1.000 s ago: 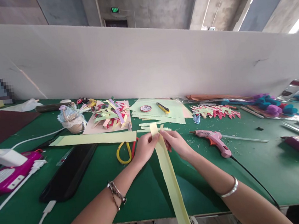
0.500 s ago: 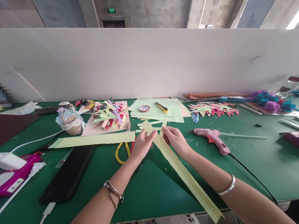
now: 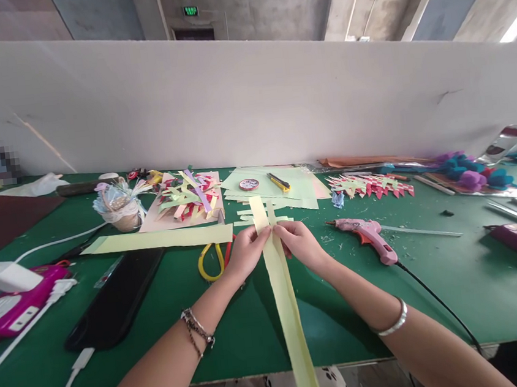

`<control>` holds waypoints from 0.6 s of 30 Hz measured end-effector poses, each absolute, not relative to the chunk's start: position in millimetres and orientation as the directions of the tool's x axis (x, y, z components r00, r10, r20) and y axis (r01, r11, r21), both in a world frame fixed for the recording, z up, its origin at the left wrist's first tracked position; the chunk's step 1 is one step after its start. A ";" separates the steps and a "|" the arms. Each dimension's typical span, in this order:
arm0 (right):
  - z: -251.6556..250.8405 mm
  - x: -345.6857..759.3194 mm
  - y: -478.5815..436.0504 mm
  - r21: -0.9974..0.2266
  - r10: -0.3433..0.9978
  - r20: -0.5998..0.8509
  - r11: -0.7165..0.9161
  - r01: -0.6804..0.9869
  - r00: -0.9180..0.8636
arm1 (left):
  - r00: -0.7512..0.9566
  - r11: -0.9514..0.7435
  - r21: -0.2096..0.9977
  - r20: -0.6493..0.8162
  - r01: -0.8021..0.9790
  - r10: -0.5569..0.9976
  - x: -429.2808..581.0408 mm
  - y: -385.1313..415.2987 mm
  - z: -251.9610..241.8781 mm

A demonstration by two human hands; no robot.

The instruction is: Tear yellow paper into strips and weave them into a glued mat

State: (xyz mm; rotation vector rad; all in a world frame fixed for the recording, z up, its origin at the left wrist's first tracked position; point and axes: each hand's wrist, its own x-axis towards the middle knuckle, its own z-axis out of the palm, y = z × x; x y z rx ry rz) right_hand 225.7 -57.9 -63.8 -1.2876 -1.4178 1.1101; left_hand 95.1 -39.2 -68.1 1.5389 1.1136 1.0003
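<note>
Table (image 3: 436, 304), green, strewn with paper scraps at the far side. Strip (image 3: 289, 313), pale yellow, long, held over the table's middle, running past the near edge, with two tabs at its far end. Left hand (image 3: 245, 253) and right hand (image 3: 299, 244), fingers pinched on the strip near its far end, one each side; glue gun (image 3: 364, 234), pink, right of them; scissors (image 3: 210, 261), yellow-handled, just left.

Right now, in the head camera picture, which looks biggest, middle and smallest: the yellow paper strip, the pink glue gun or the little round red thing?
1. yellow paper strip, though it runs closest to the camera.
2. pink glue gun.
3. round red thing, which lies farthest back.
</note>
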 end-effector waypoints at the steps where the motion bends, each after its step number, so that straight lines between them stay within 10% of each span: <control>1: -63.9 225.6 -58.0 -0.981 0.997 0.049 0.059 0.187 -0.058 | 0.242 -0.143 0.973 0.097 0.179 0.965 94.7 -38.7 -68.4; 18: -59.7 227.1 -60.2 -0.959 0.986 0.168 0.158 0.236 0.023 | 0.334 -0.188 0.948 0.095 0.258 0.938 96.6 -48.2 -62.6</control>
